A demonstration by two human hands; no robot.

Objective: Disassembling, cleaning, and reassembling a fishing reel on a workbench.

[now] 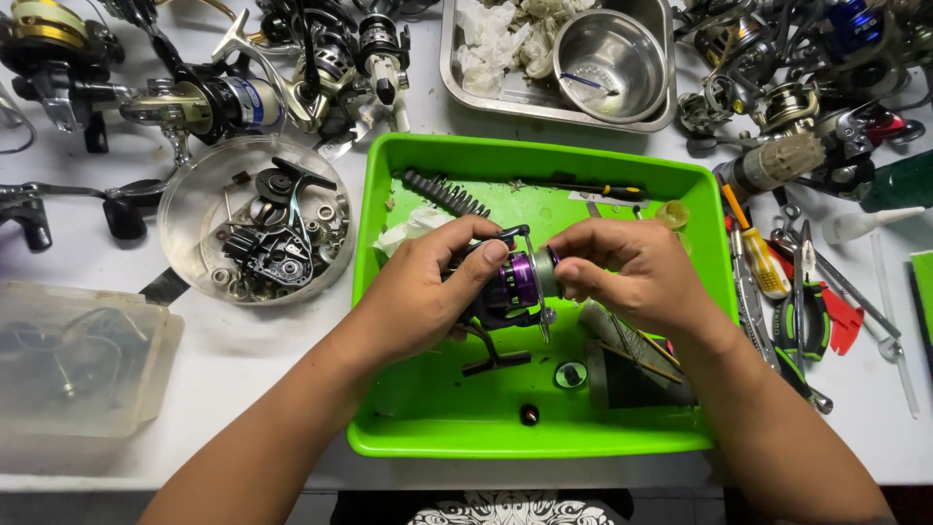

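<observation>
Over a bright green tray (418,418) I hold a black and purple fishing reel (515,282). My left hand (423,292) grips the reel's body from the left, thumb on top. My right hand (632,272) pinches the pale front end of the purple spool from the right. The reel's black foot (491,362) hangs down toward the tray floor. In the tray lie a black toothed part (442,192), a screwdriver with a black and yellow handle (593,190), a white tissue (413,228), a round black cap (570,373) and a small dark knob (529,415).
A clear round bowl (190,209) of small reel parts sits left of the tray. Several fishing reels (233,97) crowd the back left and back right. A steel tray (462,92) with a steel bowl (610,63) stands behind. Pliers and screwdrivers (768,262) lie at right. A clear plastic box (78,355) sits at left.
</observation>
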